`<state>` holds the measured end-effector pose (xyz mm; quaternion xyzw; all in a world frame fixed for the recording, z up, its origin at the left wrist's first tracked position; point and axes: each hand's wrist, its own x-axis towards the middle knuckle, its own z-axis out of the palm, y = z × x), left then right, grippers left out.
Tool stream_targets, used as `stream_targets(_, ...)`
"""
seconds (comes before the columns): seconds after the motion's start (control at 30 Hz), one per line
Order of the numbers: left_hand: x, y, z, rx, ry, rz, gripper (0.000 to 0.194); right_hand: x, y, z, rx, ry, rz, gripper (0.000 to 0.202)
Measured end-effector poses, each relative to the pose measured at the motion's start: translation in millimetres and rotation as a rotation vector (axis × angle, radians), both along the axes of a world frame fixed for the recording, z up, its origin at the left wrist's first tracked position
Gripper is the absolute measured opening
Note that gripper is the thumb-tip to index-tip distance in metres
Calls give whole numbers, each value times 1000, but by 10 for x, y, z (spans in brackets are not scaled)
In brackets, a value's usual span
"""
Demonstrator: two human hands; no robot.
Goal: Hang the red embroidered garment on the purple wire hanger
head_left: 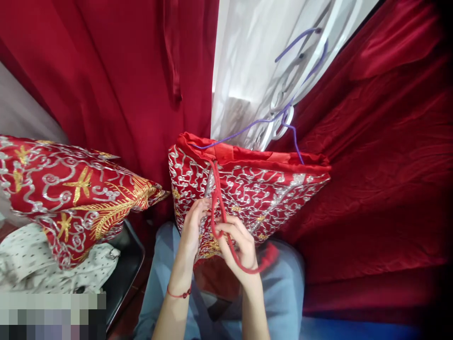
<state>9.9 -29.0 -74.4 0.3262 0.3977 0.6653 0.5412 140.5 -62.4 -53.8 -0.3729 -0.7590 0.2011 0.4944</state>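
Note:
A red garment (247,184) with silver and gold embroidery hangs from a purple hanger (255,123) in front of my knees. Red cords (217,189) come down from its waistband. My left hand (194,222), with a thin red bracelet at the wrist, has its fingers bent against the cords and the embroidered cloth. On the right, my right hand (240,241) is closed round a looped red cord, whose tasselled end is blurred beside the wrist.
Another embroidered red piece (78,193) lies at the left over a dotted white cloth (26,259) on a black chair (129,264). Red curtains (116,61) hang behind, and a white metal rack (311,71) stands at the upper right.

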Motion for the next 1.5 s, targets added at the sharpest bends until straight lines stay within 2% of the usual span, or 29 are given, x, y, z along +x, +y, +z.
stream_targets(0.13,30,-19,142,71,109,17,34,71,-84,-143,-57,-46,53,35)
stream_targets(0.23,39,-69,246,137,183,37,28,95,-101,-236,-81,-25,135,45)
stream_targets(0.37,3,-75,259,170,311,78,22,63,-109,-306,-123,69,203,54)
stream_targets(0.53,-66,-80,197,166,430,133,29,-57,-116,-292,-374,460,208,39)
stream_targets(0.6,-72,-97,192,155,427,143,31,-86,-107,-268,-468,519,217,29)
stream_targets(0.73,-66,-108,209,171,469,166,30,-86,-80,-261,-424,332,148,11)
stream_targets(0.8,-68,-105,215,211,569,227,26,-80,-62,-286,-353,229,94,12)
stream_targets(0.93,-72,-130,196,292,903,415,22,-73,0,-342,-205,103,-3,16)
stream_targets(1.03,-63,-175,164,269,995,448,25,-54,67,-353,-146,42,-77,20)
stream_targets(1.3,-84,-209,81,130,1032,489,30,-121,103,-373,-312,-27,141,18)
stream_targets(1.43,-100,-263,-53,50,1035,468,35,-209,23,-435,-441,22,272,19)
stream_targets(1.5,-90,-319,-147,53,1009,429,35,-239,-12,-499,-478,3,281,20)
